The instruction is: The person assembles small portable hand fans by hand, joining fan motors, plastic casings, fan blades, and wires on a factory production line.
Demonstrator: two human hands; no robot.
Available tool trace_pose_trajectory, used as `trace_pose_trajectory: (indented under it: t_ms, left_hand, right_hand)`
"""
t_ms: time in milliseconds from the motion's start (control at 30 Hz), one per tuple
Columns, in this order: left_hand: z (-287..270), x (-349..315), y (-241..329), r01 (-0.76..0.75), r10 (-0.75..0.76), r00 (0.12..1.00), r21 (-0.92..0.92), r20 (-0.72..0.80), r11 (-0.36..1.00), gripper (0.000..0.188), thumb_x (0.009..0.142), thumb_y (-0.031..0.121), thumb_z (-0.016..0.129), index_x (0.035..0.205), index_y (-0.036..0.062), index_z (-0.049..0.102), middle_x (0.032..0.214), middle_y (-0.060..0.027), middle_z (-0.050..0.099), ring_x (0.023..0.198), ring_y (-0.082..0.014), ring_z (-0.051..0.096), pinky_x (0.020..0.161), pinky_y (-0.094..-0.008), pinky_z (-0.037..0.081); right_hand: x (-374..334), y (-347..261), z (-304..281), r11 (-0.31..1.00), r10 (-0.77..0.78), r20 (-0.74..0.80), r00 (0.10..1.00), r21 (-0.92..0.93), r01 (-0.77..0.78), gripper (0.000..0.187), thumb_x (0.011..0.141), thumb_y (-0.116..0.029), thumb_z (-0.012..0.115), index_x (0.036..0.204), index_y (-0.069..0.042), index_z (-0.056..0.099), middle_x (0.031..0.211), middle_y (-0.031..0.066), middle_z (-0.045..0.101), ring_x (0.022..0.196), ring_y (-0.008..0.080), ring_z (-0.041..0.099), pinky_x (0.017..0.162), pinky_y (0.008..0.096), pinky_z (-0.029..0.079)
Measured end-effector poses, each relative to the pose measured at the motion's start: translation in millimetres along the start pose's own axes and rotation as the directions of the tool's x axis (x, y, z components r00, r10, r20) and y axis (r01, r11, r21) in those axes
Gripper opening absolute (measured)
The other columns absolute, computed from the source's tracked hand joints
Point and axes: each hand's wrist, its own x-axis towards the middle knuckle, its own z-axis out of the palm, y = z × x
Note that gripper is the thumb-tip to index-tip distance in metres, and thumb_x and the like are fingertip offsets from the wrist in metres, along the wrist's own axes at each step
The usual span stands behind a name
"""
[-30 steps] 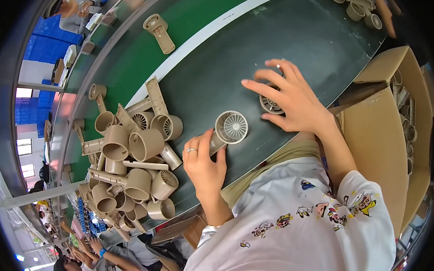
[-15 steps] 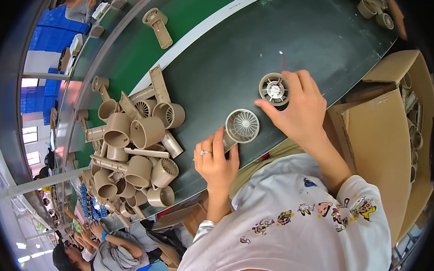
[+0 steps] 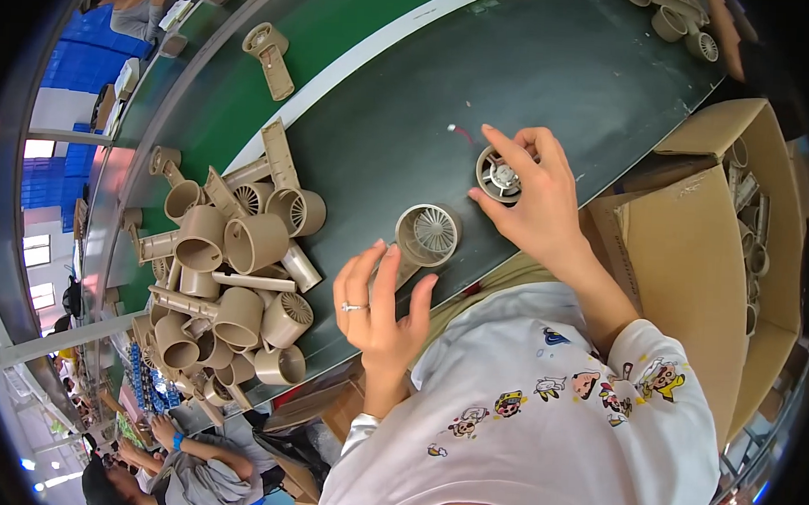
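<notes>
matt beige plastic fan housing [image 3: 429,235]; smooth dark green belt [image 3: 575,70]; brown matt cardboard box [image 3: 693,256]; white cloth shirt [image 3: 542,421].

Beige fan housing [image 3: 428,235] on belt — round motor part [image 3: 501,175] just beside.

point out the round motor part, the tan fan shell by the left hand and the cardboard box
round motor part [image 3: 501,175], head view, on its pale hub
tan fan shell [image 3: 430,233], head view, on the grille inside its barrel
cardboard box [image 3: 684,256], head view, on its bare side wall
</notes>
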Motion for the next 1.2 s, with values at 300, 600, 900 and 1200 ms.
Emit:
trace_pose_trajectory:
  t_ms: [300,600,900,1200]
  left_hand:
    - [4,51,32,-0.172,0.172,0.985,-0.025,-0.017,0.985,0.021,0.077,0.007,0.071,0.098,0.0048,0.070,0.120,-0.0169,0.061,0.101,-0.0346,0.058,0.081,-0.0411,0.049]
    - [-10,14,18,0.346,-0.196,0.937,-0.672,0.290,0.655,0.009,0.080,0.003,0.068,0.078,-0.0051,0.065,0.114,-0.0225,0.066,0.089,-0.0302,0.069,0.080,-0.0361,0.054]
    - [-27,2,5,0.447,-0.274,0.859,-0.895,0.433,-0.013,0.021,0.088,0.005,0.061,0.078,-0.0131,0.065,0.121,-0.0374,0.055,0.102,-0.0418,0.065,0.090,-0.0476,0.053]
    - [-30,-4,1,0.524,-0.278,0.780,-0.828,0.561,-0.200,0.024,0.085,0.003,0.060,0.066,-0.0106,0.061,0.120,-0.0354,0.057,0.101,-0.0368,0.066,0.087,-0.0449,0.055]
  right_hand:
    - [-12,-34,-44,0.890,-0.386,-0.065,0.920,0.236,0.390,0.075,0.054,0.009,0.068,0.128,-0.006,0.058,0.108,0.0124,0.057,0.093,0.0297,0.056,0.077,0.0359,0.050]
    - [-19,-34,-46,0.730,-0.488,0.021,0.873,0.557,0.395,0.060,0.063,-0.006,0.084,0.117,0.004,0.060,0.115,0.0209,0.061,0.099,0.0292,0.063,0.084,0.0350,0.051]
    - [-21,-38,-30,0.622,-0.588,-0.055,0.807,0.607,0.494,0.048,0.059,-0.006,0.086,0.104,-0.002,0.068,0.119,0.0273,0.058,0.093,0.0319,0.064,0.077,0.0367,0.053]
    - [-18,-43,-29,0.560,-0.596,-0.088,0.798,0.667,0.492,0.039,0.052,-0.003,0.085,0.087,-0.001,0.069,0.107,0.0267,0.063,0.080,0.0347,0.066,0.071,0.0354,0.054]
